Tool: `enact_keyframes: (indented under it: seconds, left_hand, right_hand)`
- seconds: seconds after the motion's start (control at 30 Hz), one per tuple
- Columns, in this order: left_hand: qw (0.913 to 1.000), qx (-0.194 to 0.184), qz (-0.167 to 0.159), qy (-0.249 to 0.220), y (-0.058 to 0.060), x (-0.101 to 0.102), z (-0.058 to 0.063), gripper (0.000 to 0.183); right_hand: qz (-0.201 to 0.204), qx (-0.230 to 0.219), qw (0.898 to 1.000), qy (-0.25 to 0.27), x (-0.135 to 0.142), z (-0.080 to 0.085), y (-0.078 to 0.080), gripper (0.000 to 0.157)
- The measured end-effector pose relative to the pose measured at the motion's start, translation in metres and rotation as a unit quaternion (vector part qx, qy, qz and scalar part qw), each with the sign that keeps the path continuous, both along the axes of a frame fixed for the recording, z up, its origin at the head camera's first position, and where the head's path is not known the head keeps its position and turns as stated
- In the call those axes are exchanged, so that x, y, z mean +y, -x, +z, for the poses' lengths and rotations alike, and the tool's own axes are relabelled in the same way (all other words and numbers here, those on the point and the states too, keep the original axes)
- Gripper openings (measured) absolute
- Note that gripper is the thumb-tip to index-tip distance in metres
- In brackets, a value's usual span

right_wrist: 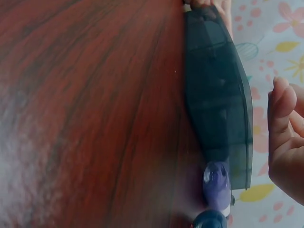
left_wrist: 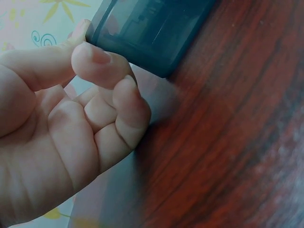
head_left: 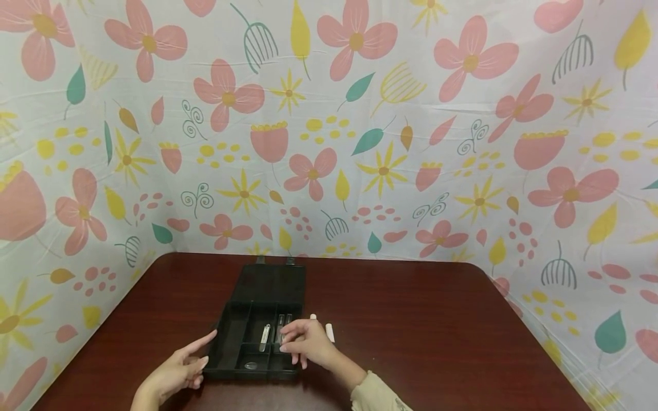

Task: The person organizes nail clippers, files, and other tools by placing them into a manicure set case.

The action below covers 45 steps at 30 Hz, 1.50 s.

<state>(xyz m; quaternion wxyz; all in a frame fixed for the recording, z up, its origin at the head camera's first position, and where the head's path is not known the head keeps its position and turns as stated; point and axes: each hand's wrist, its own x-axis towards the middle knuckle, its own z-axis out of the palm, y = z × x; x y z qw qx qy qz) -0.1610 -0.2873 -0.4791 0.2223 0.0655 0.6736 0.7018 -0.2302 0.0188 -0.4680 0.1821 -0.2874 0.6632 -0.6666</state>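
A dark translucent organizer box (head_left: 226, 342) lies on the table with its lid (head_left: 268, 283) folded back. My left hand (head_left: 172, 371) touches the box's left side near the front corner with an extended finger and thumb, the other fingers bent. My right hand (head_left: 310, 343) hovers over the right compartments, its fingers loosely bent; no thing shows between them. Inside the box, a silver nail clipper (head_left: 264, 337) rests in a middle compartment, slim clear-and-dark items (head_left: 281, 321) stand in the right one, and a small oval item (head_left: 251, 366) lies in a front one.
Beside the box's right side, partly behind my right hand, are two white-capped things (head_left: 329, 333). The right wrist view shows a purple bottle (right_wrist: 217, 187) and a dark teal rounded thing (right_wrist: 210, 220) there. The brown table (head_left: 421, 337) meets a floral curtain (head_left: 385, 188).
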Motion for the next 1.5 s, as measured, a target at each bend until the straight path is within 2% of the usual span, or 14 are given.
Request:
enact_keyframes:
  seconds: [0.3, 0.93, 1.3, 1.5]
  left_hand:
    - [0.9999, 0.0, 0.008, 0.01, 0.0, 0.002, 0.001, 0.067]
    - [1.0, -0.002, 0.006, 0.007, -0.001, 0.001, 0.0, 0.065]
    - [1.0, 0.003, -0.003, 0.001, 0.0, 0.0, -0.001, 0.064]
    - [1.0, -0.001, 0.003, 0.007, 0.001, 0.0, -0.002, 0.066]
  right_hand:
    - [0.001, -0.008, 1.0, -0.006, -0.01, 0.002, -0.005, 0.03]
    - [-0.004, 0.042, 0.998, -0.04, -0.028, 0.002, -0.013, 0.025]
    - [-0.003, 0.048, 0.997, -0.052, -0.032, -0.001, -0.014, 0.026]
    - [-0.001, 0.059, 0.997, -0.056, -0.032, -0.001, -0.014, 0.027]
